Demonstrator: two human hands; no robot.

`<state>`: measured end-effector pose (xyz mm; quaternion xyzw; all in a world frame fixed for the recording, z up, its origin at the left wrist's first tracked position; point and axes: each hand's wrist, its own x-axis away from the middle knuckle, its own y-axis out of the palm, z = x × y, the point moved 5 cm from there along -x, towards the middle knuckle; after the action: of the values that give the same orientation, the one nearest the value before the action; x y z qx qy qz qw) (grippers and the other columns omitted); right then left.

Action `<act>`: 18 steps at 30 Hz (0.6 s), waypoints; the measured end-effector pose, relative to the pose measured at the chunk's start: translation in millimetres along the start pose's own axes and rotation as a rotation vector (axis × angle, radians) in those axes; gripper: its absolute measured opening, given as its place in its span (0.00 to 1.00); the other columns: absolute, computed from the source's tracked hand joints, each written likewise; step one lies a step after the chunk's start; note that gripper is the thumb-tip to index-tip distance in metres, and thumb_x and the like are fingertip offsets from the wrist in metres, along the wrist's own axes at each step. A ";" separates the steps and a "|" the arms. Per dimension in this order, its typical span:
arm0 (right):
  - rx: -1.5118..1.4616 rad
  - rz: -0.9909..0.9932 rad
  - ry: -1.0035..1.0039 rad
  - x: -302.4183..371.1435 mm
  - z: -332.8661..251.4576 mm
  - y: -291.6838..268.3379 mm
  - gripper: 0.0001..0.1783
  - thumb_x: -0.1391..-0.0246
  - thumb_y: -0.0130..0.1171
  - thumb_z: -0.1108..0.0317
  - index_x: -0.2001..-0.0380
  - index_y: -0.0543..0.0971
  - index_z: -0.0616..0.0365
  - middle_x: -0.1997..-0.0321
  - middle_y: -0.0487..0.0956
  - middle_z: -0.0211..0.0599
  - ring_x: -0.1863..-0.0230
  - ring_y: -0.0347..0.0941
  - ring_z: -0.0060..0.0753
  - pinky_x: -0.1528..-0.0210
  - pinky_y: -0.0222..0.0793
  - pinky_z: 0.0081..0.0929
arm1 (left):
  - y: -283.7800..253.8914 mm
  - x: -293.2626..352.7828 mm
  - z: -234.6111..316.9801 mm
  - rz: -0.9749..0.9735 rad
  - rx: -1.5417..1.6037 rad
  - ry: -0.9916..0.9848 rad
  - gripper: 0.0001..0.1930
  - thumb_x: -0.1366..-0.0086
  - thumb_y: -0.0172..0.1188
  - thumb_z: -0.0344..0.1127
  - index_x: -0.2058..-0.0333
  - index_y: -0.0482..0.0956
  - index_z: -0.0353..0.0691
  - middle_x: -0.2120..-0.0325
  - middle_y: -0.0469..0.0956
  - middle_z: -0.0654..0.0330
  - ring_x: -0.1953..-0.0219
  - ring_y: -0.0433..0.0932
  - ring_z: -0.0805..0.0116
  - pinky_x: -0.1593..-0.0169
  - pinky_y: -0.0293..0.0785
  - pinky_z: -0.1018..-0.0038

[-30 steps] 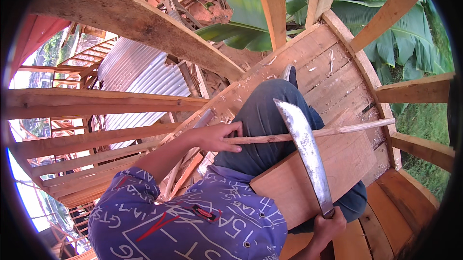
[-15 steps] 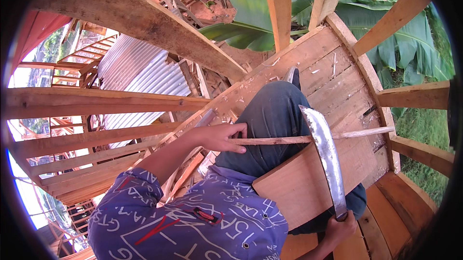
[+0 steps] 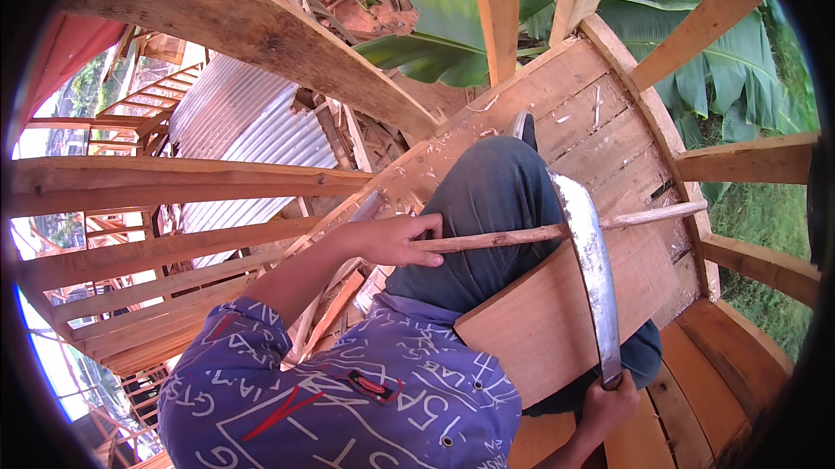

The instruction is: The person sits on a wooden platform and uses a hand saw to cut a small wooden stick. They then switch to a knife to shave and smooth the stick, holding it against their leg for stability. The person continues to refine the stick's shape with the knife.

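Observation:
My left hand [image 3: 402, 240] is closed around the near end of a thin wooden stick [image 3: 504, 238], which runs to the right over my raised knee. In my right hand [image 3: 609, 401], low on the right, is the dark handle of a machete [image 3: 594, 273] with a long curved blade. The blade crosses over the stick and hides a short stretch of it. Beneath both, a flat wooden board [image 3: 531, 338] lies across my lap. The stick's far end reaches close to the platform's raised edge.
Wood shavings lie on the plank platform [image 3: 600, 147] under my foot. Upright timber posts [image 3: 494, 16] and a curved rim beam [image 3: 639, 82] surround it. Beyond are banana leaves [image 3: 678, 34], corrugated metal sheets [image 3: 252, 121] and scrap wood. Slatted beams [image 3: 183, 182] stand at left.
The stick's far end has risen slightly, and the machete's tip has shifted a little right along it. Both hands keep their grip.

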<state>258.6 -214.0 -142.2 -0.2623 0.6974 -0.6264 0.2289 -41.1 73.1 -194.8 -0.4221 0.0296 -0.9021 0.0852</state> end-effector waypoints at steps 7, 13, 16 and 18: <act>-0.092 -0.035 0.005 4.8 -14.2 3.3 0.09 0.71 0.54 0.74 0.89 0.62 0.60 0.88 0.64 0.48 0.83 0.63 0.58 0.81 0.54 0.44 | 3.1 -2.5 -10.5 0.052 -0.047 0.091 0.19 0.39 0.58 0.47 0.62 0.65 0.37 0.72 0.72 0.57 0.71 0.73 0.69 0.67 0.68 0.70; -0.060 0.001 -0.027 3.2 -8.3 4.4 0.10 0.69 0.53 0.75 0.89 0.62 0.60 0.88 0.64 0.48 0.83 0.63 0.58 0.81 0.53 0.45 | 3.3 -1.8 -5.8 -0.001 0.069 0.023 0.20 0.38 0.56 0.50 0.61 0.64 0.38 0.75 0.72 0.58 0.74 0.72 0.70 0.70 0.67 0.71; -0.089 -0.002 -0.033 0.3 -12.9 2.1 0.10 0.69 0.54 0.75 0.89 0.62 0.60 0.88 0.64 0.49 0.83 0.62 0.58 0.81 0.53 0.45 | 6.8 -3.8 -15.3 0.039 0.070 0.082 0.20 0.37 0.56 0.49 0.61 0.63 0.39 0.76 0.71 0.59 0.75 0.72 0.70 0.71 0.67 0.71; -0.108 -0.011 -0.027 -1.5 -11.6 2.9 0.10 0.69 0.54 0.75 0.89 0.62 0.61 0.88 0.64 0.49 0.83 0.62 0.58 0.81 0.53 0.45 | 5.6 -3.4 -17.0 0.077 0.007 0.137 0.19 0.37 0.56 0.48 0.62 0.63 0.39 0.76 0.71 0.59 0.76 0.72 0.71 0.71 0.67 0.71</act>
<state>252.0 -204.1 -143.8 -0.2866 0.7255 -0.5856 0.2203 -51.3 67.9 -209.0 -0.3578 0.0481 -0.9249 0.1191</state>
